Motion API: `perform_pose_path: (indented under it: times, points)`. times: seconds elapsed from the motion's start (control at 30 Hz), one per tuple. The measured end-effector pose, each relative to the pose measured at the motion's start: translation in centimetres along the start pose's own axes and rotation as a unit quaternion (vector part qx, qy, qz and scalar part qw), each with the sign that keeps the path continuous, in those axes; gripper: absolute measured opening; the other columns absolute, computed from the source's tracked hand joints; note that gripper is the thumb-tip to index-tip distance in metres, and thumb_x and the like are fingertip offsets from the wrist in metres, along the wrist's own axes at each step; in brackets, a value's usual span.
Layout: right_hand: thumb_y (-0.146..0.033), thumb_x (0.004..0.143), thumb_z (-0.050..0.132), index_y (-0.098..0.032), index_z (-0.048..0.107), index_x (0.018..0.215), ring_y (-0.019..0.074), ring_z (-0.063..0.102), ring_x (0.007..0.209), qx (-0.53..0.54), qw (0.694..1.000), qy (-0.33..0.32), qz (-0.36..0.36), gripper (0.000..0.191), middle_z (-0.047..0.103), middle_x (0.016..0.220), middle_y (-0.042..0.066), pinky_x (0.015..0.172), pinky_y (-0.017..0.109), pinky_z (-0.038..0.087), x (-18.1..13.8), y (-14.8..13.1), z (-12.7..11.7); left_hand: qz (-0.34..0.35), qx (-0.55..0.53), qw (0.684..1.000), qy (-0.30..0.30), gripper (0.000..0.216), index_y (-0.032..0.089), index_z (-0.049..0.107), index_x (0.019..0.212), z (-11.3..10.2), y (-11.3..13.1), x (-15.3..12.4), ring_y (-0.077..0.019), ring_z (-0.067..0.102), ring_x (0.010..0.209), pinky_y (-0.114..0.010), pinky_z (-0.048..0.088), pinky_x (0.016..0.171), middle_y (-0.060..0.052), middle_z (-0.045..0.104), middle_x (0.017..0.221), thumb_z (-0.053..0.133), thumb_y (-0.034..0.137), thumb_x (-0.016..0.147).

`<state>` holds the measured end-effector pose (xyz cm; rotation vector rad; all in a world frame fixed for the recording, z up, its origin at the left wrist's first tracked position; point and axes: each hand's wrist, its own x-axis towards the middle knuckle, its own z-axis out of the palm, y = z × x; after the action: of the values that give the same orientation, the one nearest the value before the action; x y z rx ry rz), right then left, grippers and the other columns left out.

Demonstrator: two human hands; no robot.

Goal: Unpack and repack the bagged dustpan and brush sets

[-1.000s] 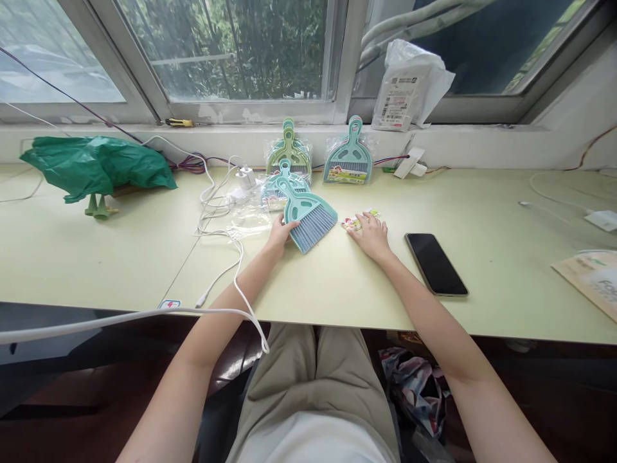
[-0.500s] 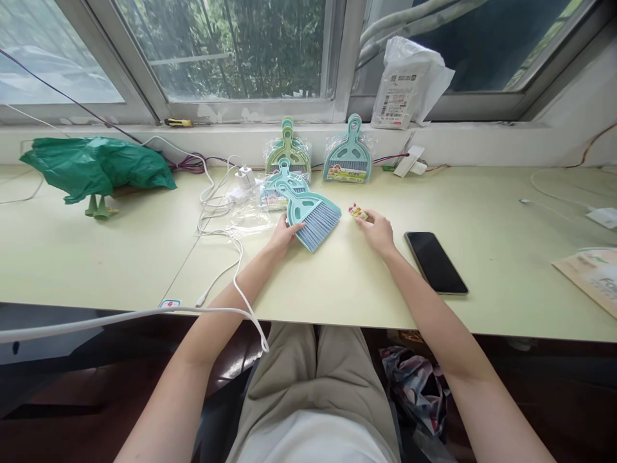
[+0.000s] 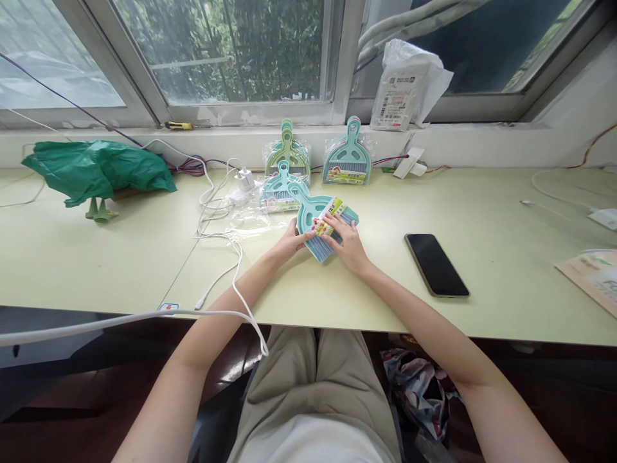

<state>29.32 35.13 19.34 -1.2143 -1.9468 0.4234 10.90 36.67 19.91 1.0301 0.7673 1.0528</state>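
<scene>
- Head view, left hand (image 3: pixel 289 243): closed round the near left edge of a teal dustpan-and-brush set (image 3: pixel 308 207), thumb on top.
- Dustpan-and-brush set: between the two hands, tilted, handle pointing away beyond the left hand, bristles toward the right; whether it touches the table (image 3: pixel 385 302) cannot be told.
- Right hand (image 3: pixel 351 249): fingers spread over a printed card (image 3: pixel 336 206), pressing it across the pan and bristles.
- Bagged teal set (image 3: pixel 281 188): just beyond the left hand, partly behind the held handle.
- Bagged green set (image 3: pixel 288 154): farther beyond the left hand, upright.
- Second bagged teal set (image 3: pixel 348 154): straight beyond the right hand, upright.
- Clear plastic wrapper (image 3: pixel 248 222): left of the left hand, crumpled.
- White cable (image 3: pixel 237 257): left of the left hand, looped.
- Black phone (image 3: pixel 437 265): right of the right hand, well apart, lying flat.
</scene>
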Motion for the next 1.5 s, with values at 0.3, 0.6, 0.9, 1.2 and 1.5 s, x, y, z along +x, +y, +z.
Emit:
perform_pose_path:
  times: [0.3, 0.6, 0.9, 1.2, 1.5]
  points:
    - [-0.049, 0.095, 0.036, -0.032, 0.043, 0.141, 0.0264, 0.032, 0.141, -0.184, 0.982, -0.017, -0.047, 0.049, 0.037, 0.152, 0.003, 0.114, 0.058, 0.012, -0.6, -0.5, 0.3, 0.044, -0.020, 0.999, 0.016, 0.058, 0.022, 0.051, 0.122, 0.1, 0.5, 0.0, -0.0269, 0.058, 0.117, -0.049, 0.046, 0.102, -0.008, 0.060, 0.126, 0.076, 0.023, 0.070]
    - [-0.047, 0.096, 0.037, -0.033, 0.049, 0.136, 0.0247, 0.034, 0.139, -0.204, 0.976, -0.015, -0.071, 0.044, 0.042, 0.149, 0.003, 0.115, 0.055, 0.012, -0.7, -0.6, 0.0, 0.061, -0.009, 0.998, 0.019, 0.065, 0.023, 0.049, 0.122, -1.0, 0.0, 0.5, -0.0268, 0.058, 0.116, -0.052, 0.043, 0.104, -0.005, 0.062, 0.121, 0.074, 0.014, 0.063]
    - [-0.056, 0.086, 0.049, -0.029, 0.018, 0.149, 0.0270, 0.019, 0.145, 0.094, 0.974, 0.170, 0.116, 0.075, 0.014, 0.159, 0.009, 0.112, 0.052, 0.029, 0.0, 1.2, -0.1, 0.056, -0.003, 0.998, 0.033, 0.073, 0.023, 0.046, 0.124, -0.8, -0.1, 0.8, -0.0269, 0.058, 0.116, -0.050, 0.043, 0.105, -0.006, 0.061, 0.121, 0.076, 0.013, 0.058]
    - [-0.047, 0.070, 0.074, -0.024, 0.054, 0.109, 0.0216, 0.067, 0.099, 0.464, 0.856, 0.017, 0.228, 0.049, 0.065, 0.119, 0.007, 0.089, 0.044, 0.056, 0.1, 1.5, 0.6, 0.050, 0.023, 0.998, -0.031, 0.089, 0.028, 0.036, 0.135, 0.0, -0.4, 0.1, -0.0276, 0.055, 0.120, -0.051, 0.043, 0.104, -0.006, 0.057, 0.126, 0.080, 0.016, 0.059]
    - [-0.043, 0.069, 0.077, -0.022, 0.056, 0.103, 0.0228, 0.069, 0.095, 0.470, 0.855, 0.018, 0.218, 0.045, 0.069, 0.112, 0.006, 0.086, 0.045, 0.058, 0.3, 1.4, -0.1, 0.059, 0.026, 0.998, -0.023, 0.082, 0.034, 0.035, 0.139, -0.1, 0.3, -0.1, -0.0262, 0.055, 0.119, -0.049, 0.043, 0.104, -0.003, 0.058, 0.124, 0.074, 0.022, 0.068]
